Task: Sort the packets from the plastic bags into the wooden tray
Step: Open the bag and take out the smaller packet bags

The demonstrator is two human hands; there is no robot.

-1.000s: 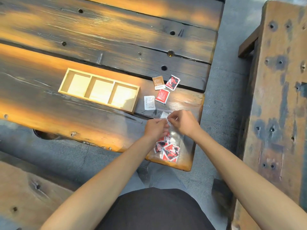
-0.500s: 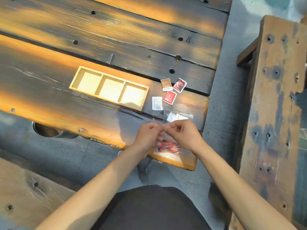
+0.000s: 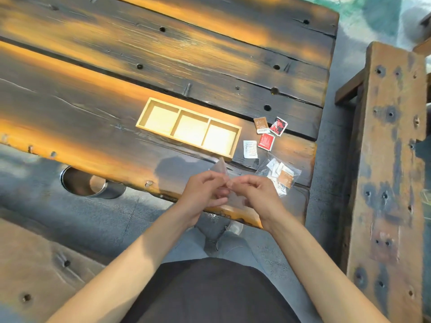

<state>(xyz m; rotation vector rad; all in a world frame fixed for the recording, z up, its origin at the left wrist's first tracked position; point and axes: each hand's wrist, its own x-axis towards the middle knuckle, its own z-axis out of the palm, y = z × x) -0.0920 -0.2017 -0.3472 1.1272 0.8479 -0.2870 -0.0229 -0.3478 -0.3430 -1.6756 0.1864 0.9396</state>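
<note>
Dark top (image 3: pixel 210 292) at the bottom edge, cut off by the frame; both forearms reach up from it. Left hand (image 3: pixel 203 194) and right hand (image 3: pixel 254 194) meet over the near table edge, fingertips almost touching. Both pinch a clear plastic bag (image 3: pixel 220 170) between them: left thumb and fingers curled on its left side, right fingers curled on its right. Bag is blurred and see-through; its lower part is hidden behind the hands, contents cannot be made out. One corner sticks up just above the left fingers.

Just right of and beyond the right hand lies a second clear bag (image 3: pixel 279 174) on the wooden table (image 3: pixel 93 108), holding white and brown packets; near end is covered by the right knuckles, count unclear.

Beyond the hands, loose packets lie flat on the table: a white packet (image 3: pixel 250 149), then a red packet (image 3: pixel 266 141), further a brown packet (image 3: pixel 260 125) touching a red-black packet (image 3: pixel 278 126). Print unreadable.

Beyond and left of the left hand sits the wooden tray (image 3: pixel 229 155), three compartments, all showing bare bottoms, washed out by glare.

Left of the left hand, below the table edge, a metal container (image 3: pixel 112 192), partly hidden by the tabletop. Far right of the right hand, a wooden bench (image 3: pixel 384 183), cut off by the frame edge.
</note>
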